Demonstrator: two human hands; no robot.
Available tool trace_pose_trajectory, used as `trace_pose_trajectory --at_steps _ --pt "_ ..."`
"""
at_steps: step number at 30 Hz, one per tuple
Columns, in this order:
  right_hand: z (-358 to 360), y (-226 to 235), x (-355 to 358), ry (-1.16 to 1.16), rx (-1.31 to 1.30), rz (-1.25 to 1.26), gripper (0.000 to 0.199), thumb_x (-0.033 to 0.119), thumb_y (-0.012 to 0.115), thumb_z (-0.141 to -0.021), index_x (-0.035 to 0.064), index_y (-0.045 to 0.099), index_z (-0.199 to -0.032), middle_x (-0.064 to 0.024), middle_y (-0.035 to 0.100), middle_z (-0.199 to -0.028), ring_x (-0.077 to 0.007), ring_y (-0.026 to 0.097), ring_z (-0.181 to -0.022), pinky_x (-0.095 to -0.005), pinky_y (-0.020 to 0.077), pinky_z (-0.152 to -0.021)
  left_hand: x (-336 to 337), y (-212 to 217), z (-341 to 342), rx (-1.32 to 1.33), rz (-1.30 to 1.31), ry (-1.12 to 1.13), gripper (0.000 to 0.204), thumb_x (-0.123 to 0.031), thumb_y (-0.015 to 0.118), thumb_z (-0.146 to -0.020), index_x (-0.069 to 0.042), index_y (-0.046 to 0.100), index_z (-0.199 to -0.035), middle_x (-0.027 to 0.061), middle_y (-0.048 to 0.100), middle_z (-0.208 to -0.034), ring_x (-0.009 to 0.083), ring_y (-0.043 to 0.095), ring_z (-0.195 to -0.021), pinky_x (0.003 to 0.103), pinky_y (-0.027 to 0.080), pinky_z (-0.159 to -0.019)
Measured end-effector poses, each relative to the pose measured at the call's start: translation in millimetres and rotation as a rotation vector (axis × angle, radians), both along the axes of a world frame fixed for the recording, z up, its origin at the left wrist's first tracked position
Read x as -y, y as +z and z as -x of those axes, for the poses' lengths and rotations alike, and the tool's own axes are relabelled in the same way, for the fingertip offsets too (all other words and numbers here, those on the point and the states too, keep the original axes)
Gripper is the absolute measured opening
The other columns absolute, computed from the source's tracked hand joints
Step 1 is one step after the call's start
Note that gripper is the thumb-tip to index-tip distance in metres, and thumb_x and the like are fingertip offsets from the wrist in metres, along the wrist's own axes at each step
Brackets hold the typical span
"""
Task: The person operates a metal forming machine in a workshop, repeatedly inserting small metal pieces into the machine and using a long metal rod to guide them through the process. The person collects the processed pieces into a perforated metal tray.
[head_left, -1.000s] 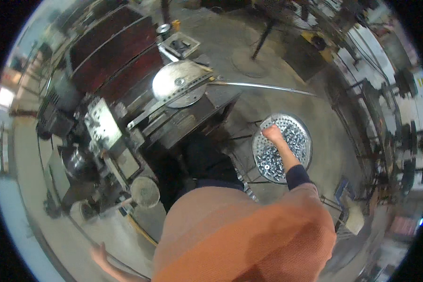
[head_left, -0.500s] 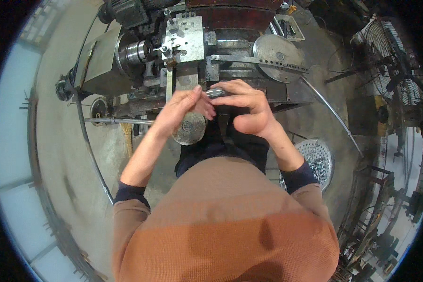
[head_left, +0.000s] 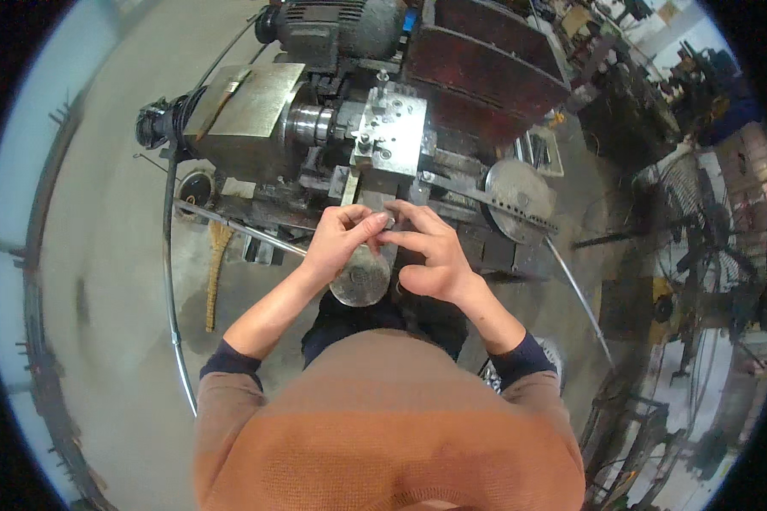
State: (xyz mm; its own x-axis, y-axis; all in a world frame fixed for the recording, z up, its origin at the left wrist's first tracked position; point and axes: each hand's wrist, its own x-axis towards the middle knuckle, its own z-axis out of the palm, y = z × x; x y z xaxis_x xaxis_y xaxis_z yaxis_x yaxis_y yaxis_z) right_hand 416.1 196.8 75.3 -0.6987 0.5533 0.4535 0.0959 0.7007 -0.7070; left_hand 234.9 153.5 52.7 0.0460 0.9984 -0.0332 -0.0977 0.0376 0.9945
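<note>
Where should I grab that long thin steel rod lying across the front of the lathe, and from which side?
Probably take the rod on its bare middle stretch, left of the left hand, coming from above. It lies slanted across the lathe front, and that span looks free of parts. Its right end runs under the hands, so it is hidden there.

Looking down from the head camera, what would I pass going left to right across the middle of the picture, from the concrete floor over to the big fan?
Bare concrete floor → broom with straw head → left hand → small metal piece pinched in both hands → right hand → round metal disc with holes → standing fan.
</note>
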Motion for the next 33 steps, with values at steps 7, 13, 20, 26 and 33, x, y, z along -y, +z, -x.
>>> trace_pose_trajectory --at_steps 7,13,20,26,33 --pt "37 14 -30 0.234 0.166 -0.121 0.037 0.008 0.059 -0.053 0.0037 0.065 -0.089 -0.0181 0.056 -0.107 -0.0343 0.056 -0.094 -0.0382 0.0473 -0.079 0 16 38 -0.517 -0.094 0.099 0.034 -0.030 0.065 -0.081 0.002 0.061 -0.069 0.0017 0.056 -0.055 0.0060 0.048 -0.053 0.025 0.039 -0.048" --pt "92 40 -91 0.103 0.527 -0.428 0.030 0.015 0.060 -0.054 0.0042 0.068 -0.081 -0.0193 0.059 -0.103 -0.0351 0.057 -0.089 -0.0387 0.0482 -0.077 38 49 138 -0.784 -0.124 0.176 0.036 -0.025 0.063 -0.082 -0.001 0.057 -0.109 0.0086 0.063 -0.076 0.0128 0.057 -0.068 0.030 0.046 -0.062" --pt "159 -7 -152 -0.102 0.771 -0.312 0.022 0.015 0.059 -0.052 0.0035 0.068 -0.068 -0.0186 0.063 -0.067 -0.0356 0.062 -0.069 -0.0384 0.0506 -0.068 187 20 249 -1.491 0.337 0.681 0.038 -0.027 0.061 -0.081 -0.007 0.056 -0.112 0.0146 0.062 -0.070 0.0312 0.060 -0.068 0.040 0.046 -0.060" --pt "138 -48 -189 0.111 0.506 -0.216 0.022 0.016 0.060 -0.057 0.0028 0.068 -0.072 -0.0152 0.065 -0.073 -0.0297 0.063 -0.069 -0.0333 0.0499 -0.063 239 -50 224 -1.020 0.511 0.749 0.044 -0.030 0.064 -0.079 0.003 0.055 -0.105 0.0184 0.059 -0.067 0.0330 0.059 -0.066 0.041 0.045 -0.064" --pt "142 -26 -180 0.111 0.492 -0.176 0.027 0.017 0.058 -0.057 0.0024 0.069 -0.077 -0.0153 0.066 -0.074 -0.0274 0.064 -0.071 -0.0328 0.0494 -0.063 223 -61 220 -1.090 0.523 0.843 0.035 -0.026 0.068 -0.075 0.003 0.051 -0.082 0.0210 0.058 -0.069 0.0391 0.057 -0.069 0.044 0.045 -0.063"
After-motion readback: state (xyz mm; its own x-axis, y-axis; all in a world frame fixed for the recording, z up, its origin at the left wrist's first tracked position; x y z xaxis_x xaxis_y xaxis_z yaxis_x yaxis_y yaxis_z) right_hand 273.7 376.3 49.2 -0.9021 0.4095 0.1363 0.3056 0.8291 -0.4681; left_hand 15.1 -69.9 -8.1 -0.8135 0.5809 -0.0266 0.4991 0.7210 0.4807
